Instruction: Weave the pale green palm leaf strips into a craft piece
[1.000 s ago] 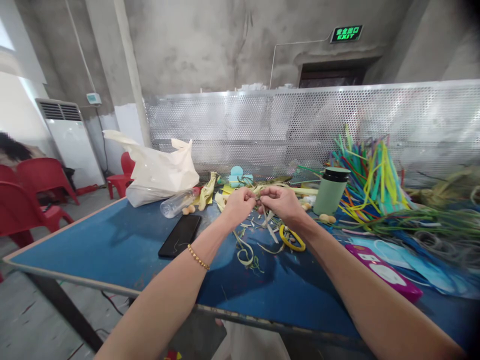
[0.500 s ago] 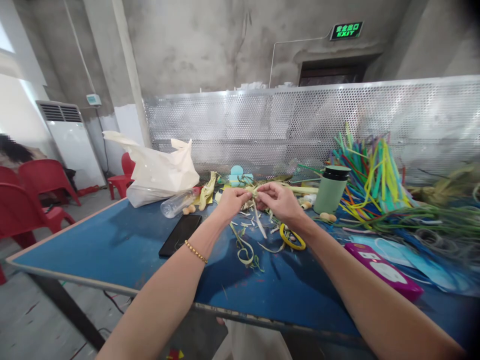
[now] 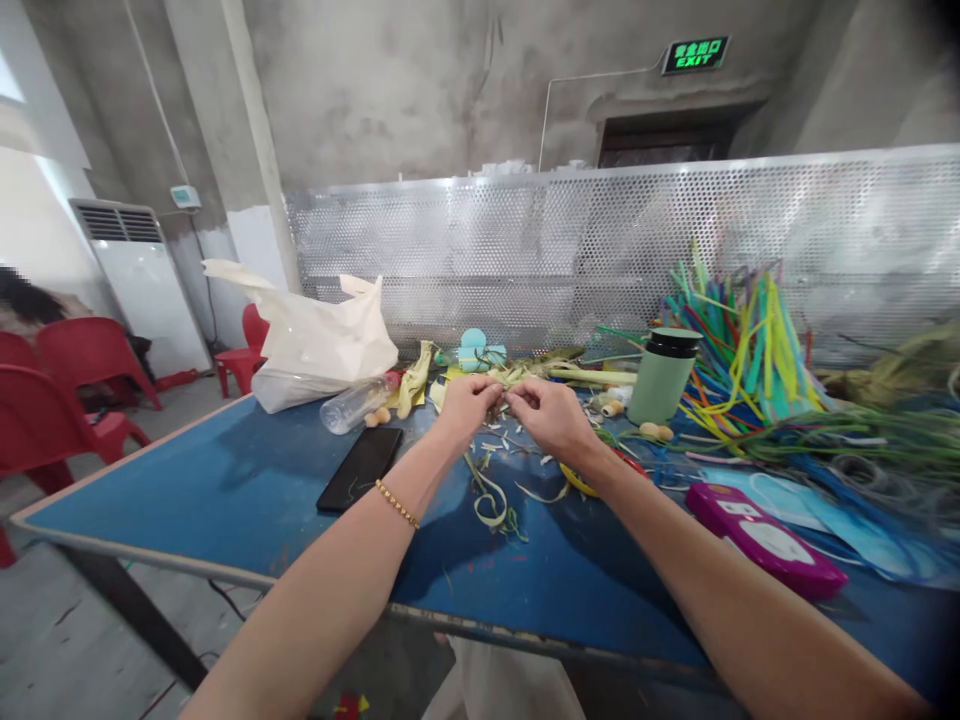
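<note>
Above the far middle of the blue table (image 3: 262, 480), my left hand (image 3: 466, 405) and my right hand (image 3: 553, 415) meet almost tip to tip. Both are closed in a pinch on a small pale green piece of plant husk (image 3: 511, 378), whose shape is mostly hidden by my fingers. Below them lie shredded scraps and a curled pale strip (image 3: 491, 508). A yellow ring (image 3: 577, 482) is partly covered by my right wrist. Pale green stalks (image 3: 592, 377) lie just behind my right hand.
A black phone (image 3: 361, 468), a clear bottle (image 3: 349, 408) and a white plastic bag (image 3: 322, 340) are on the left. To the right stand a green canister (image 3: 661, 380) and a bundle of coloured strips (image 3: 757, 350), with a magenta device (image 3: 765, 540) nearer me.
My right hand has come slightly lower and its fingers have curled in. The pale strip that hung below my hands no longer shows there. My right wrist now covers more of the yellow ring.
</note>
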Tool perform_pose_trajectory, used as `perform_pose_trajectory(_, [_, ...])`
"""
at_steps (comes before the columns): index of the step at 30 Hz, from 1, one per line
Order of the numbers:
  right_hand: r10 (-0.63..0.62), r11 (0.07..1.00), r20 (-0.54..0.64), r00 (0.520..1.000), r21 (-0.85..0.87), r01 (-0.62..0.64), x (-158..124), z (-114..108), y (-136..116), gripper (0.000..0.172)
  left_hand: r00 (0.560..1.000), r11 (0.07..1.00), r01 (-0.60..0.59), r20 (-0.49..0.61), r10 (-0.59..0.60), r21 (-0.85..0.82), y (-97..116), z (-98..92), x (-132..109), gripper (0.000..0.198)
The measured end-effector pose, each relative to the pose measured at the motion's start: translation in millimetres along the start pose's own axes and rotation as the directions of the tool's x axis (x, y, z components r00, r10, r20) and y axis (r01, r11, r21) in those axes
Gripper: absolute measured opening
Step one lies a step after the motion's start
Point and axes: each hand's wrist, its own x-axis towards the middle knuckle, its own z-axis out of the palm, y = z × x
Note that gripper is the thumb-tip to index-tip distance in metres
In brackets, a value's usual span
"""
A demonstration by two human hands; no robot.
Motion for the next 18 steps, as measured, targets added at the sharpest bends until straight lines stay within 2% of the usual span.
perform_pose_trajectory(3, [0.010, 1.000, -0.013, 1.000, -0.006, -0.010, 0.6, -1.8, 0.6, 0.017, 0.995, 0.985, 0.090, 0.048, -0.084, -0.145, 3.5, 1.1, -1.8, 0.019])
perform_pose_trajectory(6, [0.013, 0.999, -0.020, 1.000, -0.036, -0.013, 0.6, -3.7, 0.3, 0.017, 0.993, 0.973, 0.108, 0.072, -0.096, -0.203, 5.9, 1.2, -2.7, 0.024])
perform_pose_trajectory(11, [-0.041, 0.991, -0.046, 0.998, -0.128, 0.035, -2.2, -1.0, -0.7, 0.020, 0.994, 0.975, 0.106, 0.018, -0.104, -0.196, 9.0, 1.5, -4.0, 0.033])
perform_pose_trajectory(18, [-0.066, 0.983, -0.035, 0.997, -0.172, 0.059, -2.9, 3.2, 0.2, 0.020, 0.996, 0.983, 0.087, 0.034, -0.083, -0.163, 11.0, -1.5, -4.2, 0.038])
